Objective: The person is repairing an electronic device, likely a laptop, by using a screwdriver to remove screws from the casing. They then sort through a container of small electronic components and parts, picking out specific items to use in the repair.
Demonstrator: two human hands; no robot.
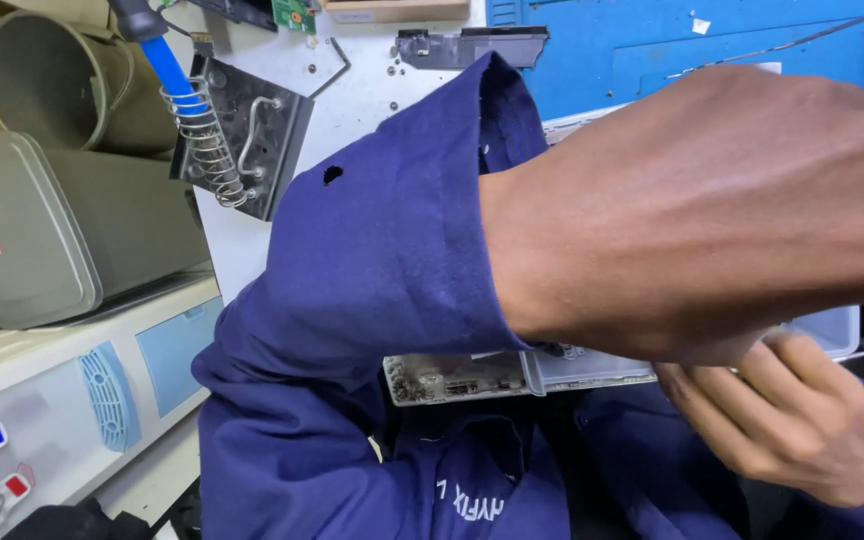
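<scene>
Gripping with the right hand, fingers curled and pinching the near edge of a flat grey device casing held over the lap, against the blue work coat. Crossing above with the left forearm; left hand out of frame, so state not tellable. Best steadying the casing level, minding the dusty exposed corner. Further out, soldering iron stand on the white tabletop.

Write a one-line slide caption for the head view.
Blue-sleeved left arm crosses the view; right hand grips a grey device casing.
</scene>
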